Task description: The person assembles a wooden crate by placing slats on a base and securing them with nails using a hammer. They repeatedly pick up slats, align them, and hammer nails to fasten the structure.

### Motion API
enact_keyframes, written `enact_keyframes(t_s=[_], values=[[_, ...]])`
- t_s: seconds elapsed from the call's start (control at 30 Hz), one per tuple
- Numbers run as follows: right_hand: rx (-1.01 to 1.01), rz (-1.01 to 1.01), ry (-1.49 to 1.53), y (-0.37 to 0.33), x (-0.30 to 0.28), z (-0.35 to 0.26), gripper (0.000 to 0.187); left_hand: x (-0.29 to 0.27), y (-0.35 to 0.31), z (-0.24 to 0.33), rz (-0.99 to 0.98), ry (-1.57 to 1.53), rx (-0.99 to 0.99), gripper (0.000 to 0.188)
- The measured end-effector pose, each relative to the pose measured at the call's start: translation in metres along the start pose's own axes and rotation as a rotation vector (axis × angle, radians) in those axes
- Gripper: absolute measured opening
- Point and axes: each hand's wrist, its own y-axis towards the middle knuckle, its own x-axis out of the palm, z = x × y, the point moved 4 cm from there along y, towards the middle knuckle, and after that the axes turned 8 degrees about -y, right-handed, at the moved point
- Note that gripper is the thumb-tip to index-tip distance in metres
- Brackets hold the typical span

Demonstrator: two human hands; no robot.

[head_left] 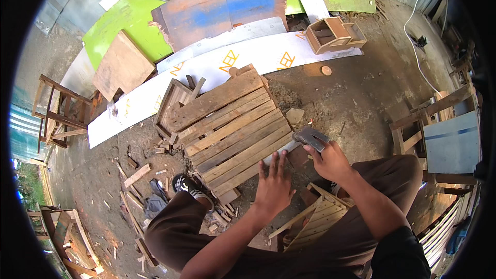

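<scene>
In front of me stands a low slatted wooden bench top [240,139], its planks running at a slant with gaps between them. My left hand [274,188] lies at its near edge, fingers stretched out onto a pale narrow strip [290,146]. Closed around a flat, blocky grey metal tool [311,138] is my right hand [329,161]; the tool's exact kind cannot be made out. One end of the tool meets or sits just over the strip's right end, by the bench corner.
A wooden toy truck [330,36] rests on a long white printed board [248,62] at the back. An open wooden box frame [173,104] leans at the bench's far left. Wood offcuts [137,174] litter the floor. A slatted wooden piece [318,217] lies between my legs.
</scene>
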Motion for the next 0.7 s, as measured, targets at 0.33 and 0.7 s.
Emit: enact_keyframes(t_s=[0.33, 0.7], values=[[0.038, -0.039, 0.033, -0.006, 0.008, 0.003, 0.041, 0.003, 0.0, -0.003, 0.026, -0.005, 0.009, 0.059], [-0.104, 0.123, 0.09, 0.003, -0.006, -0.021, 0.032, 0.002, -0.001, -0.001, 0.02, -0.019, -0.007, 0.058]])
